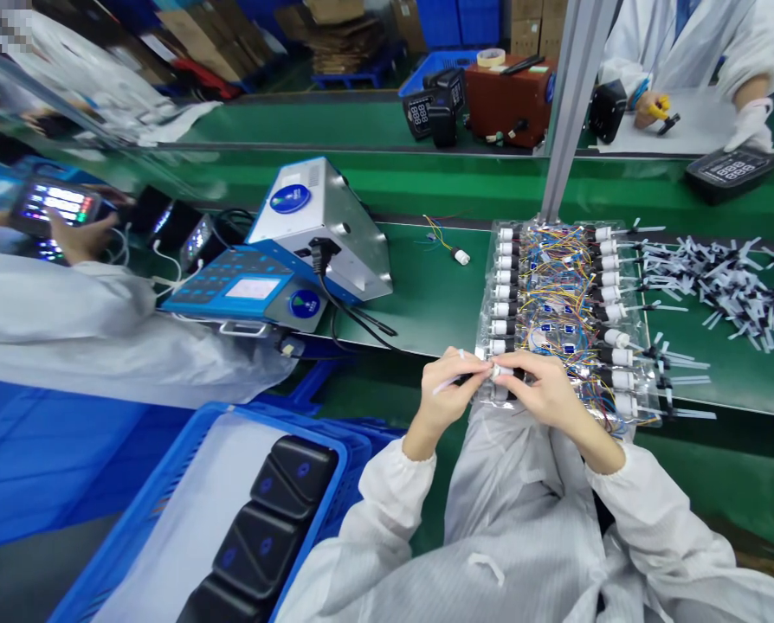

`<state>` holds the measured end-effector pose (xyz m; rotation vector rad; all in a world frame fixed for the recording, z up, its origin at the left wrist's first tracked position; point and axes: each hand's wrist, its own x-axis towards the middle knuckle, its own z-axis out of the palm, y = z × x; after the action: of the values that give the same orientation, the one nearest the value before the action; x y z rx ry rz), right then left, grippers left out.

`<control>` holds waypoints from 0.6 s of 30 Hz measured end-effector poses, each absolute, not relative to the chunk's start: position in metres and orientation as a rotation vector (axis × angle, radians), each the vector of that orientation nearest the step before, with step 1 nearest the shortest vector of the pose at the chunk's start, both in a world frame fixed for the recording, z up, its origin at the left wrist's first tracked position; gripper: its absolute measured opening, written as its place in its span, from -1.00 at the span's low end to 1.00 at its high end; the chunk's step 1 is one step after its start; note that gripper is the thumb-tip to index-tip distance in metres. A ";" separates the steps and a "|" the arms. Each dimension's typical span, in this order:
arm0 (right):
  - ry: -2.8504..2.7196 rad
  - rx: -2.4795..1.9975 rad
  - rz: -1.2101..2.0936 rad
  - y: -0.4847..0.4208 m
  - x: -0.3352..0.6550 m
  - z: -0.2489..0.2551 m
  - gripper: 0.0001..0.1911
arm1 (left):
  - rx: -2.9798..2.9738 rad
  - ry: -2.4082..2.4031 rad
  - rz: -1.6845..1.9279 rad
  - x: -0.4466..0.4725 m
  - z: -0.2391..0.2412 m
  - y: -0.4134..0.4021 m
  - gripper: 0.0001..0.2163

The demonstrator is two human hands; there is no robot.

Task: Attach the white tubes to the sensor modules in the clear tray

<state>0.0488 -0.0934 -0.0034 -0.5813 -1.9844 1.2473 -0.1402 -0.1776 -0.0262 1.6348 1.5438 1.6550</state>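
Observation:
My left hand (448, 394) is closed in a pinch on a thin white strip (443, 384), its tip pointing at a small white cylindrical part (502, 372). My right hand (543, 385) grips that part with curled fingers, just at the near edge of a clear plastic tray (487, 285). The tray holds two rows of the same white and black cylindrical parts (506, 279) joined by coloured wires (559, 285). Both hands hover over my lap in front of the green bench (426, 294).
A pile of white strips (731, 285) lies right of the tray. A blue-and-grey machine (296, 251) stands to the left. A blue crate (166, 519) with black devices (276, 519) sits low left. Other people work at left and far right. A metal post (572, 95) rises behind the tray.

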 end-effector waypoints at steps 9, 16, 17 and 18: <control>-2.005 -0.545 1.218 -0.092 0.052 0.001 -0.78 | 1.703 1.444 1.614 -0.152 -0.016 -0.176 -0.94; -1.982 -0.542 1.228 -0.092 0.051 0.000 -0.79 | 1.671 1.356 1.738 -0.144 -0.027 -0.175 -0.93; -1.980 -0.541 1.227 -0.092 0.051 0.000 -0.79 | 1.664 1.352 1.748 -0.144 -0.029 -0.175 -0.92; -1.980 -0.539 1.225 -0.092 0.051 -0.001 -0.79 | 1.655 1.357 1.746 -0.144 -0.031 -0.175 -0.93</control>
<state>0.0505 -0.0925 -0.0009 -0.5387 -1.9797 1.2252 -0.1437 -0.1747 -0.0307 1.6551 1.3573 1.7461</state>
